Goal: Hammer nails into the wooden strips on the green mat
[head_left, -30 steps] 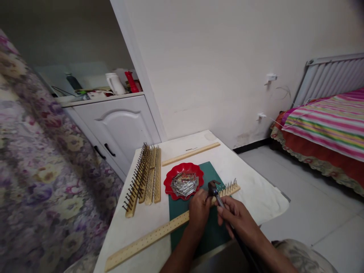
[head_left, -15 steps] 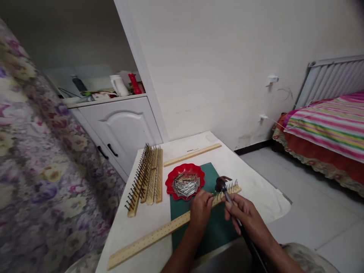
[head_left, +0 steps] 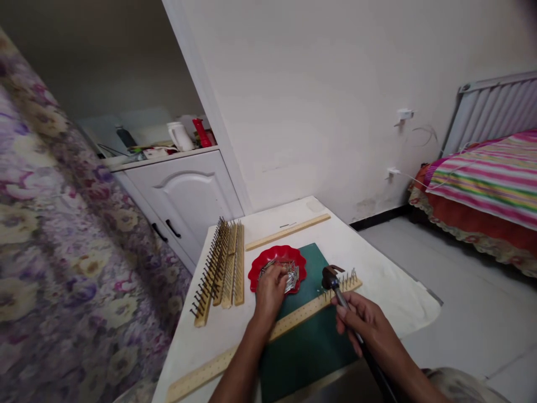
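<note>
My left hand [head_left: 271, 288] reaches into a red scalloped bowl [head_left: 302, 260], its curled fingertips down among loose silver nails [head_left: 291, 275]. What those fingers hold is hidden. In my right hand [head_left: 364, 322] is a claw hammer [head_left: 342, 298], gripped by its shaft, with the head pointing away from me above the strip. A long wooden strip [head_left: 300, 315] with rows of small holes lies slantwise across a green mat [head_left: 308, 352]. Several nails [head_left: 350, 278] stand upright at its far right end, close to the hammer head.
Wooden strips full of upright nails [head_left: 216, 263] stand at the table's left. Another bare strip [head_left: 289, 231] lies at the back, near a couple of loose nails [head_left: 288, 225]. A floral curtain [head_left: 84, 252] hangs left; a bed [head_left: 482, 184] stands right. The white table [head_left: 390, 291] borders the wall.
My left hand has moved from the nailed part of the strip leftward into the red bowl. My right hand still holds the hammer in nearly the same place. The view has shifted slightly.
</note>
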Demonstrator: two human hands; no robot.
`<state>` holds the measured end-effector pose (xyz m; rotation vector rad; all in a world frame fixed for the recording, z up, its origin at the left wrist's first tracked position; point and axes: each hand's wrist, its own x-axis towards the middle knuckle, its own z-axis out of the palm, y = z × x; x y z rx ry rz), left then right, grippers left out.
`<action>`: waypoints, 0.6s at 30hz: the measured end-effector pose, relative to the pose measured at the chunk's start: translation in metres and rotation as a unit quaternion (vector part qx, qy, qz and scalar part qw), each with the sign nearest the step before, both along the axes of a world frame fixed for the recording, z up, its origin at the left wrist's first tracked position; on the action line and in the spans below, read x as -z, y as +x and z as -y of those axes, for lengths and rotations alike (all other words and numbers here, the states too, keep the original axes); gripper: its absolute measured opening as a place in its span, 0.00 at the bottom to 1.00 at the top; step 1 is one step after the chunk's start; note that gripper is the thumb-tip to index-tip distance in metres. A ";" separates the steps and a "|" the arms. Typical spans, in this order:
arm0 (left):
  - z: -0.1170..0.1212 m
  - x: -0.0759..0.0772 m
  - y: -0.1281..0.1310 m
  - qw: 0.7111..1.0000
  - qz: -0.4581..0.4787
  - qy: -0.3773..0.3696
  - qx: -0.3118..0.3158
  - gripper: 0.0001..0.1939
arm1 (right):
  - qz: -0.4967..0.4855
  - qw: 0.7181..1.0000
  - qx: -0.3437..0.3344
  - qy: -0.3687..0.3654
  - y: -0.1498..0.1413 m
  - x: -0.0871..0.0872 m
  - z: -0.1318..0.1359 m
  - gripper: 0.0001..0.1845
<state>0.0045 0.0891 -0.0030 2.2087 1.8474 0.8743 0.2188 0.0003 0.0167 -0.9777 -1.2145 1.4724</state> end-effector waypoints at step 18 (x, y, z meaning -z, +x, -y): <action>-0.057 0.012 0.016 0.978 -0.120 -0.133 -0.109 0.08 | -0.011 1.000 -0.004 -0.013 -0.002 0.000 0.000 0.15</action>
